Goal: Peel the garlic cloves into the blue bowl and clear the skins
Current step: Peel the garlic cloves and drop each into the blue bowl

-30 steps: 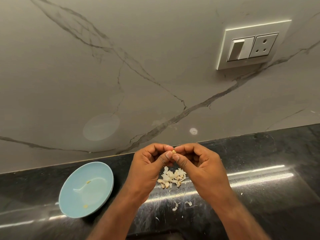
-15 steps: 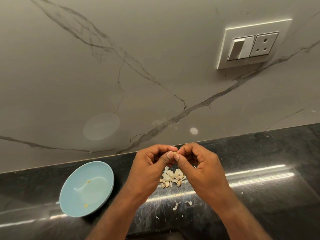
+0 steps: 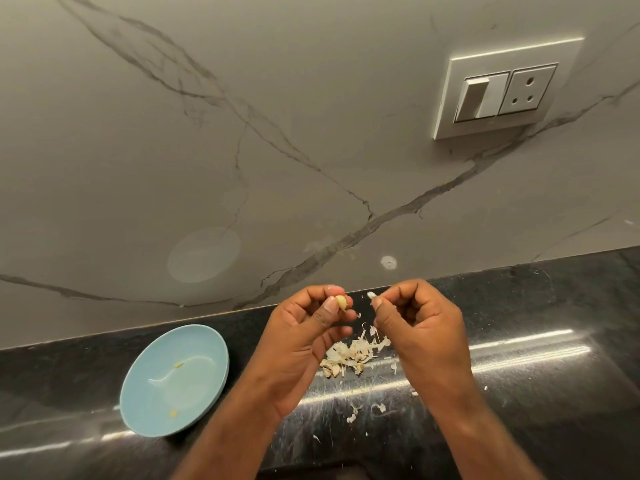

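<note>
My left hand [image 3: 304, 337] pinches a pale yellow garlic clove [image 3: 341, 302] between thumb and fingertips, above the counter. My right hand [image 3: 419, 327] is a little to the right of it and pinches a small white piece of skin [image 3: 371, 295]. Below and between the hands lies a pile of garlic skins and a few unpeeled cloves [image 3: 349, 356] on the black counter. The blue bowl [image 3: 138, 389] sits at the left with two small yellow bits of garlic inside.
The black polished counter [image 3: 536, 375] runs across the bottom, with stray skin flakes [image 3: 363, 410] near the front. A grey marble wall rises right behind it. A switch and socket plate [image 3: 505, 91] is mounted high on the right.
My hands have pulled apart. The skin came off in my right hand and the bare clove now shows in my left fingertips.
</note>
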### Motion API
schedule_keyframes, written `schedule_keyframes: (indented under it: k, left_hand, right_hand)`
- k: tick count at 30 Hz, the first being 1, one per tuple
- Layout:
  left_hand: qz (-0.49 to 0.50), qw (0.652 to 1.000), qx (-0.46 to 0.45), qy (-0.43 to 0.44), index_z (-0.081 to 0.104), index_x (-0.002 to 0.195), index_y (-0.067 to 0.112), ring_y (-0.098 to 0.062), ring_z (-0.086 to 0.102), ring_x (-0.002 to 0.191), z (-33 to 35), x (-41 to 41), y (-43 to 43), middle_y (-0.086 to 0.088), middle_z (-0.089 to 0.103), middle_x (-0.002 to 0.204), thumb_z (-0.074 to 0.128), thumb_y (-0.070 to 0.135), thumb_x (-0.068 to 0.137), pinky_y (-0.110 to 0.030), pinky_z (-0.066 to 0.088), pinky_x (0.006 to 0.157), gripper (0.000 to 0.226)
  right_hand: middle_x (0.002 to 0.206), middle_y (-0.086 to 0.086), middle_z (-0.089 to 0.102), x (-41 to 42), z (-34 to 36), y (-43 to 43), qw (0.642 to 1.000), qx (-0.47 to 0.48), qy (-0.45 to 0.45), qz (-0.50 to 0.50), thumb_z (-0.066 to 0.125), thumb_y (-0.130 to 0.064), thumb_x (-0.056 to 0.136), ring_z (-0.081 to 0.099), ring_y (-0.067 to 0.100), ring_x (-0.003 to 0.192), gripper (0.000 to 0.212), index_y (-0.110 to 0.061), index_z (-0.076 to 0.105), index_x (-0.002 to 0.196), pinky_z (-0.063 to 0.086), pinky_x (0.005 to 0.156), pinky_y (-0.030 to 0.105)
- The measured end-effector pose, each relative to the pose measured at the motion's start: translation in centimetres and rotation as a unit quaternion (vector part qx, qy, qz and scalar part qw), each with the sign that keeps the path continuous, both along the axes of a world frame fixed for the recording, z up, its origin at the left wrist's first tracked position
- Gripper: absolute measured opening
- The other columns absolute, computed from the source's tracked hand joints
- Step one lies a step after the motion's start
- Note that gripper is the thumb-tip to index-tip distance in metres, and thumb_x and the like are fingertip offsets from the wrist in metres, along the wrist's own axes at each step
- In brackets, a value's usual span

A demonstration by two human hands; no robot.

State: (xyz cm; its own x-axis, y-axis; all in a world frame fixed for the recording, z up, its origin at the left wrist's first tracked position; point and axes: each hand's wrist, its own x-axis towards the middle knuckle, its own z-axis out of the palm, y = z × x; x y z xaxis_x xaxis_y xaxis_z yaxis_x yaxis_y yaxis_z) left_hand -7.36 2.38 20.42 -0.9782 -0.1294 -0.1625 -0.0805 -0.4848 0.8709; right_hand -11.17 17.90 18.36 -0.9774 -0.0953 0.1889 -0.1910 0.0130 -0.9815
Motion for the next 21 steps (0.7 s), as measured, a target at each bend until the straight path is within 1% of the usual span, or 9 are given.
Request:
schedule_keyframes:
  k: [2,5,6,7,9,11,13,15,21]
  left_hand:
    - [-0.003,0.999,0.037,-0.009,0.067,0.100,0.005,-0.019,0.068,0.080,0.01,-0.04,0.05,-0.013,0.070,0.094,0.062,0.010,0.082,-0.025,0.057,0.066,0.019]
    - [-0.002,0.999,0.042,-0.020,0.066,0.102,0.005,-0.022,0.068,0.083,-0.19,-0.20,0.01,-0.017,0.071,0.099,0.061,0.010,0.084,-0.026,0.057,0.067,0.019]
    - [0.002,0.999,0.038,-0.024,0.067,0.102,0.005,-0.022,0.068,0.082,-0.27,-0.24,0.00,-0.017,0.071,0.099,0.062,0.010,0.084,-0.026,0.057,0.067,0.019]
    - [0.009,0.999,0.034,-0.029,0.068,0.101,0.005,-0.022,0.068,0.081,-0.40,-0.28,-0.03,-0.018,0.071,0.096,0.064,0.009,0.082,-0.026,0.058,0.067,0.019]
    - [0.025,0.999,0.024,-0.037,0.072,0.097,0.004,-0.022,0.069,0.080,-0.59,-0.35,-0.10,-0.018,0.071,0.093,0.068,0.008,0.078,-0.025,0.058,0.067,0.020]
    - [0.034,0.999,0.004,-0.040,0.075,0.095,0.004,-0.022,0.071,0.080,-0.75,-0.35,-0.10,-0.018,0.073,0.093,0.070,0.005,0.075,-0.024,0.059,0.069,0.021]
    - [0.037,0.998,-0.032,-0.035,0.078,0.090,0.006,-0.022,0.072,0.080,-0.83,-0.34,-0.07,-0.018,0.074,0.091,0.071,0.006,0.072,-0.024,0.058,0.069,0.019]
    - [0.037,0.997,-0.063,-0.023,0.080,0.084,0.009,-0.022,0.072,0.078,-0.80,-0.29,0.02,-0.017,0.075,0.087,0.074,0.009,0.069,-0.024,0.058,0.069,0.016]
    - [0.054,0.977,-0.202,0.041,0.077,0.078,0.011,-0.018,0.073,0.075,-0.41,0.01,0.21,-0.009,0.076,0.079,0.077,0.013,0.066,-0.021,0.056,0.067,0.013]
  right_hand:
    - [0.078,0.001,0.070,-0.12,-0.02,0.22,1.000,-0.002,-0.012,-0.013,0.073,-0.012,0.087,0.067,0.018,0.072,0.012,-0.023,0.070,0.087,0.058,0.066,0.028]
    - [0.091,-0.009,0.073,-0.35,-0.11,0.14,0.998,0.056,-0.037,0.022,0.069,-0.009,0.091,0.070,0.006,0.087,0.039,-0.040,0.065,0.115,0.059,0.074,0.025]
    - [0.092,-0.010,0.073,-0.35,-0.17,0.09,0.996,0.072,-0.039,0.020,0.069,-0.011,0.092,0.070,0.004,0.088,0.042,-0.042,0.062,0.120,0.058,0.075,0.023]
    - [0.090,-0.011,0.073,-0.33,-0.18,0.02,0.996,0.076,-0.033,0.007,0.069,-0.014,0.092,0.069,0.003,0.087,0.037,-0.040,0.064,0.118,0.059,0.076,0.022]
    - [0.086,-0.010,0.073,-0.23,-0.07,0.02,0.998,0.057,-0.008,-0.029,0.070,-0.019,0.092,0.070,0.007,0.083,0.017,-0.031,0.071,0.104,0.060,0.075,0.025]
    - [0.081,-0.006,0.073,-0.11,0.19,0.07,0.999,0.036,0.000,-0.025,0.069,-0.023,0.091,0.069,0.011,0.075,0.005,-0.026,0.073,0.091,0.059,0.070,0.027]
    - [0.079,0.000,0.073,-0.04,0.39,-0.13,0.999,-0.001,-0.035,0.040,0.068,-0.024,0.088,0.069,0.013,0.072,0.006,-0.023,0.074,0.089,0.058,0.066,0.026]
    - [0.080,0.006,0.075,0.02,0.38,-0.42,0.990,-0.050,-0.087,0.100,0.068,-0.024,0.085,0.069,0.016,0.072,0.014,-0.019,0.076,0.095,0.056,0.066,0.027]
    - [0.085,0.012,0.075,-0.12,0.18,-0.40,0.972,-0.118,-0.143,0.144,0.069,-0.014,0.081,0.071,0.020,0.076,0.016,-0.009,0.076,0.094,0.057,0.067,0.026]
